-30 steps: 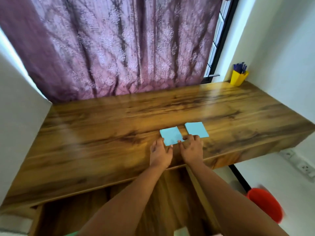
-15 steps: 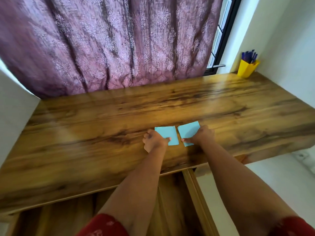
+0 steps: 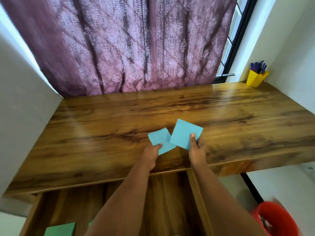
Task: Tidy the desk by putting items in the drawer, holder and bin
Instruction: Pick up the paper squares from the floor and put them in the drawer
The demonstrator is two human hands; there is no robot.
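Two light blue paper squares are lifted off the wooden desk (image 3: 102,126). My left hand (image 3: 152,152) pinches the near corner of the left blue square (image 3: 161,141). The right blue square (image 3: 184,132), tilted and overlapping the left one's edge, is held by my right hand (image 3: 196,150) with the thumb on top. Below the desk's front edge the wooden drawer (image 3: 172,201) stands pulled out, with a green pad (image 3: 61,229) lying in its near left part. A yellow holder (image 3: 255,79) with several blue pens stands in the far right corner.
A red bin (image 3: 279,220) sits on the floor at the lower right, beside the drawer. A purple curtain (image 3: 127,45) hangs behind the desk. White walls close in on the left and right.
Both blue squares lay flat on the desk with my fingers on them; now each hand has one pinched and raised, the right one tilted. The view has dropped to show the drawer and bin.
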